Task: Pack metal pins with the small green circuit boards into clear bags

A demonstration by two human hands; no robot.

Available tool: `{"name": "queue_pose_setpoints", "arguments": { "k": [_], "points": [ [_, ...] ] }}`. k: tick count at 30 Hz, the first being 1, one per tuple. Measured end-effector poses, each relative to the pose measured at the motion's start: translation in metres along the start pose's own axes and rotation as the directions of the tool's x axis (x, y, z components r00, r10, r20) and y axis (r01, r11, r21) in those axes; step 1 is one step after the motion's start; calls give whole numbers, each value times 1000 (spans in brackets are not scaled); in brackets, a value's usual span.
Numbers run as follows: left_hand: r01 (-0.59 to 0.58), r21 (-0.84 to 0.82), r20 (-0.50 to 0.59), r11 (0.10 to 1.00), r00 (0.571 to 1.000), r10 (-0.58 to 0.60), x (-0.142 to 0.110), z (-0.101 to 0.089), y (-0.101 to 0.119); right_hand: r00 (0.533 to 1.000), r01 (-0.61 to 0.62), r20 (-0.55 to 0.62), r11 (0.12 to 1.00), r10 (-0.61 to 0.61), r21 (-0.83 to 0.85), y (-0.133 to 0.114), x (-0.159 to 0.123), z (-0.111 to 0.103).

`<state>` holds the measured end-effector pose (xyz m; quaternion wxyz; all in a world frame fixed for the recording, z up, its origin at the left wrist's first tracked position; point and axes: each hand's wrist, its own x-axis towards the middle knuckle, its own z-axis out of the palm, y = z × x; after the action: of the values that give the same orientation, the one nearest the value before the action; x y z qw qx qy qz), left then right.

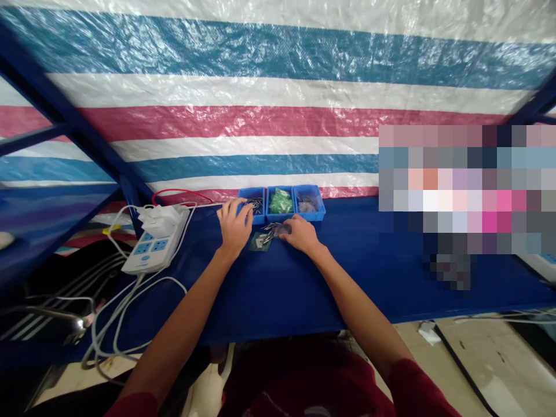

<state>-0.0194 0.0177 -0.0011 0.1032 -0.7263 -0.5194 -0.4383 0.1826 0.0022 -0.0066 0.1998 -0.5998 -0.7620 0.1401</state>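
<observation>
My left hand (234,227) is at the left blue bin (259,219), its fingers bent and apart, with nothing visible in them. Thin dark and silvery metal pieces (256,204) lie in that bin. My right hand (303,233) has its thumb and fingers closed on what looks like a small clear plastic bag (283,230), just in front of the bins. Several slim metal pins (270,230) stick out beside the bag. Under them, between my hands, lies a small greenish packet (259,242) with pale pieces on it.
The middle bin (280,218) holds green packets, and the right bin (318,216) holds clear ones. A white power strip (150,255) with plugs and looping cables lies left on the blue table (278,295). A striped sheet (260,92) hangs behind; a blurred patch covers the right.
</observation>
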Motion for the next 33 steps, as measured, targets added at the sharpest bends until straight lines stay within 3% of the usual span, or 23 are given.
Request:
{"name": "queue_pose_setpoints", "arguments": {
  "k": [4, 9, 14, 19, 28, 33],
  "points": [
    [-106, -54, 70, 993, 991, 110, -4, 0, 5, 996, 50, 72, 994, -43, -99, -2, -2, 1],
    [-137, -201, 167, 970, 971, 172, -7, 2, 9, 998, 70, -1, 995, -70, -75, -2, -1, 0],
    [-5, -408, 290, 913, 948, 135, -8, 3, 17, 971, 220, -124, 970, -206, 108, 1, 2, 0],
    [204, -500, 343, 842, 939, -23, -7, 2, 22, 938, 341, -162, 894, -306, 290, 0, 2, 1],
    [246, -503, 374, 829, 926, -48, -7, 0, 19, 941, 304, -292, 808, -172, 504, -5, 2, 2],
    [331, -599, 405, 729, 911, -80, -9, 4, 19, 969, 223, -234, 686, -79, 693, -6, 0, 4]
  ]
}}
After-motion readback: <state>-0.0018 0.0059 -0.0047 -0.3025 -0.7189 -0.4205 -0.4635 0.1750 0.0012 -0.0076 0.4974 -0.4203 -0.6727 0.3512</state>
